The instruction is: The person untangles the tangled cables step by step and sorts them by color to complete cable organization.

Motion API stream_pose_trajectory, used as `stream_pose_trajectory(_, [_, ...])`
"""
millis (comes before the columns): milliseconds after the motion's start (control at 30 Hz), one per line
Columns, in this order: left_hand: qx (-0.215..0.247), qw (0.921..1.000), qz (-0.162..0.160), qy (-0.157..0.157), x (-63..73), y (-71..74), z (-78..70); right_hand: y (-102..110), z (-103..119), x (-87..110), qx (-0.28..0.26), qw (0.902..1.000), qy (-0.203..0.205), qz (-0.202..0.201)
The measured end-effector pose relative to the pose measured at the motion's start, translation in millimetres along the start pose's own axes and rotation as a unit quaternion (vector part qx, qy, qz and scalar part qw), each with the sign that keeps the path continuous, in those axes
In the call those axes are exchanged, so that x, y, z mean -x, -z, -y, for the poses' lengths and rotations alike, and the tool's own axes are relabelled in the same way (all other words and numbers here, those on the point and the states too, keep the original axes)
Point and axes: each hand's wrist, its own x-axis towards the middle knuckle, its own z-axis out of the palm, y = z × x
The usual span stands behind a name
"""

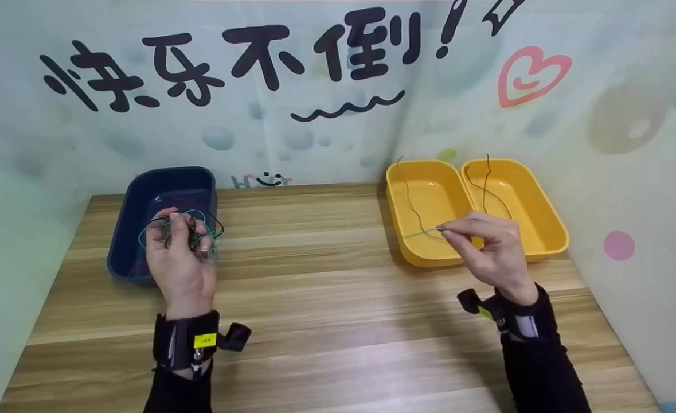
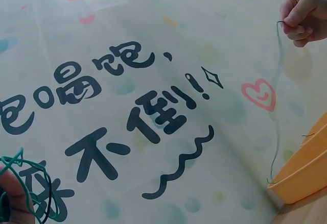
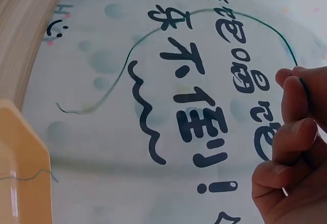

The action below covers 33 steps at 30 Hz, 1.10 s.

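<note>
Fingertips (image 1: 458,226) of the right hand (image 1: 489,246) pinch 1 green wire (image 3: 204,10); the left hand (image 1: 182,261), palm up, has its fingers curled round a bundle (image 1: 191,212) of green and black wires. Behind and below the left fingers sits a blue box (image 1: 120,252). Just under the right fingertips is the near box (image 1: 426,256), yellow, a thin strand (image 1: 409,198) crossing its rim; beyond the knuckles adjoins the far box (image 1: 547,232), also yellow, with 2 dark strands (image 1: 488,178).

Head view gives the pinched wire only as a pale streak leaving the right fingertips leftward. Right wrist view shows far more: a long, thin arch away from the fingers, deep green close to them, paler farther off, ending in a small hook. Left wrist view has it as a blurred line hanging from those fingers towards the near box's rim; whether it touches, I cannot tell. Around the left fingers, the bundle sticks out in loose, tangled loops.
</note>
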Motion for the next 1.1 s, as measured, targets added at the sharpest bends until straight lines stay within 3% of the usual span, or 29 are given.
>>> stream_pose_trajectory(167, [-0.015, 0.9999, 0.000, 0.006, 1.1, -0.7, 0.1, 3.9, -6.3, 2.2, 0.052, 0.9983, -0.016, -0.020])
stream_pose_trajectory(367, [-0.039, 0.9990, 0.005, 0.019, 2.8, -0.2, 0.9, 4.6, -11.5, 0.6, 0.101, 0.9937, 0.003, -0.048])
stream_pose_trajectory(633, [-0.081, 0.9960, 0.021, 0.031, 3.0, -2.3, 3.4, 8.4, -21.6, -0.6, 0.192, 0.9787, 0.003, -0.071])
stream_pose_trajectory(1100, [-0.118, 0.9912, 0.030, 0.052, 5.3, -3.1, 6.3, 18.9, -48.9, 5.9, 0.279, 0.9568, -0.021, -0.080])
